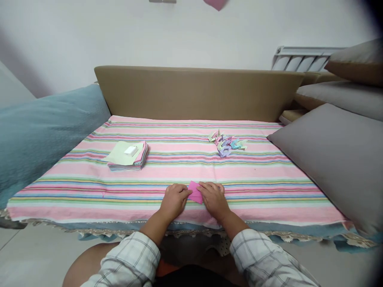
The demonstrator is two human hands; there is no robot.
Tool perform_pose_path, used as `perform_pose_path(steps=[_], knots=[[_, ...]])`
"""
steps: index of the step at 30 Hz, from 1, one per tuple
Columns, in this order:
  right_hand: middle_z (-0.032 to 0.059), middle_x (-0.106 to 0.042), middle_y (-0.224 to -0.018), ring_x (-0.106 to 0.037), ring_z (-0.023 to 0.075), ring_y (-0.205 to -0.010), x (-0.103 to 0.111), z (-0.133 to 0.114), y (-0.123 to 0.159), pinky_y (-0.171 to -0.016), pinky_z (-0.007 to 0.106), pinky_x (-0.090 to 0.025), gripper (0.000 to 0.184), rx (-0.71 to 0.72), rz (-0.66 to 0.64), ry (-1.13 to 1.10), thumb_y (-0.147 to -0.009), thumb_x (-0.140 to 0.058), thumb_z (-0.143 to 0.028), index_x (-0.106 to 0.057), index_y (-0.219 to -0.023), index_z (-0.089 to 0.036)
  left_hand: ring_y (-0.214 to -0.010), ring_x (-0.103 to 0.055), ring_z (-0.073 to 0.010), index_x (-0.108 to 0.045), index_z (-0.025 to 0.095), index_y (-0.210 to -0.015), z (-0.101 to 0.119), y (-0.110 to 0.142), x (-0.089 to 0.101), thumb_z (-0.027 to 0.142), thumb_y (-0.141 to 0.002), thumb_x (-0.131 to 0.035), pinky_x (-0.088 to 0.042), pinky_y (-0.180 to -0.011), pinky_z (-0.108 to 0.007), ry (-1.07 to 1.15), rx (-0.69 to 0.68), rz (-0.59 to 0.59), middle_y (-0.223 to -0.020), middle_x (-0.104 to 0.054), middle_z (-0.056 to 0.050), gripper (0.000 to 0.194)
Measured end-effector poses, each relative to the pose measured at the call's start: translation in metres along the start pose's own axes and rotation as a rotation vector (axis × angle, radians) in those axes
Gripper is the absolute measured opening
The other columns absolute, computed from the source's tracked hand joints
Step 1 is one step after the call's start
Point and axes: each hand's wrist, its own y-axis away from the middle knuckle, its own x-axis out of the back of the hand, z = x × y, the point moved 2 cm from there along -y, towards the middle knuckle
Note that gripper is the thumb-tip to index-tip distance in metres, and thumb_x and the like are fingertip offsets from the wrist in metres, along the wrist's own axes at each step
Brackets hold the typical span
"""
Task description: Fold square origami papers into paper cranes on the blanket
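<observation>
**Folding Station: Pink Sheet Between Both Hands**

Pressing down at lower centre of the frame, both hands bear on one pink paper sheet [195, 192], which lies flat on the striped bedcover [185, 167].

1. Left hand [174, 200]: curled, fingertips resting on the sheet's left edge. Grip narrow, pinning rather than lifting.
2. Right hand [213, 196]: fingers spread low over the sheet's right edge. Grip likewise narrow and in contact with the paper.
3. Position of the sheet: directly between the two hands, touching both. Neither hand is nearer; the sheet sits at their meeting point.
4. Long axis: the visible part runs from upper left to lower right, one corner pointing away from the person. The fold state is probably partial; the fingers hide too much to confirm.

Surrounding items:
- Stack of paper squares [128, 156], left of centre, well apart from the hands, with a small white object [131, 150] on top.
- Pile of folded paper pieces [227, 142], right of centre, toward the brown backrest [194, 91].
- Grey cushion [335, 159], right edge of the frame.
</observation>
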Motion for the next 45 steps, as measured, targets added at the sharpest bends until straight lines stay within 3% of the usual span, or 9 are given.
perform_pose_path(steps=[12,20,29,33,35,39,41,45], knots=[[0.0026,-0.060,-0.122,-0.047,0.0213,-0.108,0.001,0.000,0.000,-0.090,0.040,-0.023,0.028,-0.020,-0.007,-0.092,-0.089,-0.047,-0.023,-0.059,-0.113,-0.030,-0.090,-0.057,-0.0188,-0.069,0.024,-0.095,-0.004,0.002,0.003,0.022,-0.086,-0.048,-0.044,-0.080,-0.036,0.055,-0.052,0.042,-0.096,-0.066,-0.006,0.023],[0.0008,-0.060,-0.123,-0.048,0.0199,-0.108,0.003,-0.001,-0.001,-0.090,0.039,-0.023,0.025,-0.023,-0.006,-0.075,-0.090,-0.047,-0.024,-0.060,-0.111,-0.029,-0.090,-0.059,-0.0184,-0.068,0.022,-0.089,-0.007,0.003,0.004,0.013,-0.078,-0.052,-0.046,-0.082,-0.036,0.059,-0.116,0.050,-0.096,-0.068,-0.005,0.021],[0.0008,-0.059,-0.125,-0.046,0.0205,-0.110,0.001,-0.001,-0.001,-0.091,0.039,-0.023,0.026,-0.036,-0.047,-0.063,-0.091,-0.046,-0.026,-0.059,-0.113,-0.030,-0.085,-0.061,-0.0185,-0.063,0.018,-0.074,-0.009,0.006,0.006,0.006,-0.070,-0.050,-0.051,-0.079,-0.036,0.091,-0.137,0.142,-0.090,-0.069,-0.006,0.017],[0.0006,-0.058,-0.125,-0.047,0.0205,-0.110,0.002,-0.001,-0.001,-0.091,0.039,-0.023,0.025,-0.042,-0.050,-0.081,-0.091,-0.045,-0.026,-0.060,-0.111,-0.030,-0.098,-0.058,-0.0205,-0.063,0.017,-0.088,-0.003,0.009,0.014,0.008,-0.074,-0.044,-0.049,-0.085,-0.039,0.084,-0.091,0.206,-0.103,-0.065,-0.010,0.024],[0.0006,-0.058,-0.125,-0.047,0.0203,-0.110,0.002,-0.001,-0.001,-0.091,0.039,-0.023,0.025,-0.045,-0.045,-0.104,-0.091,-0.045,-0.026,-0.060,-0.112,-0.030,-0.112,-0.052,-0.0224,-0.059,0.017,-0.106,0.004,0.011,0.016,0.010,-0.077,-0.043,-0.043,-0.095,-0.044,0.042,-0.141,0.166,-0.118,-0.059,-0.011,0.034],[0.0009,-0.058,-0.125,-0.046,0.0206,-0.111,0.002,-0.001,-0.001,-0.092,0.040,-0.022,0.026,-0.050,-0.043,-0.133,-0.091,-0.046,-0.025,-0.059,-0.113,-0.030,-0.128,-0.036,-0.0279,-0.043,0.022,-0.132,0.018,0.014,0.010,0.032,-0.084,-0.048,-0.024,-0.107,-0.053,-0.106,-0.273,-0.082,-0.138,-0.045,-0.007,0.049],[0.0006,-0.059,-0.125,-0.047,0.0204,-0.110,0.002,-0.001,-0.001,-0.093,0.040,-0.022,0.027,-0.060,-0.046,-0.145,-0.091,-0.046,-0.024,-0.059,-0.113,-0.030,-0.129,-0.034,-0.0285,-0.039,0.023,-0.135,0.019,0.016,0.005,0.043,-0.085,-0.047,-0.019,-0.108,-0.053,-0.155,-0.268,-0.149,-0.141,-0.042,-0.007,0.054],[-0.0004,-0.059,-0.124,-0.047,0.0194,-0.111,0.003,0.000,-0.002,-0.092,0.039,-0.024,0.029,-0.078,-0.056,-0.158,-0.091,-0.045,-0.023,-0.059,-0.115,-0.031,-0.129,-0.036,-0.0268,-0.041,0.026,-0.134,0.015,0.018,-0.002,0.052,-0.087,-0.041,-0.016,-0.109,-0.051,-0.192,-0.220,-0.169,-0.141,-0.043,-0.005,0.054]])
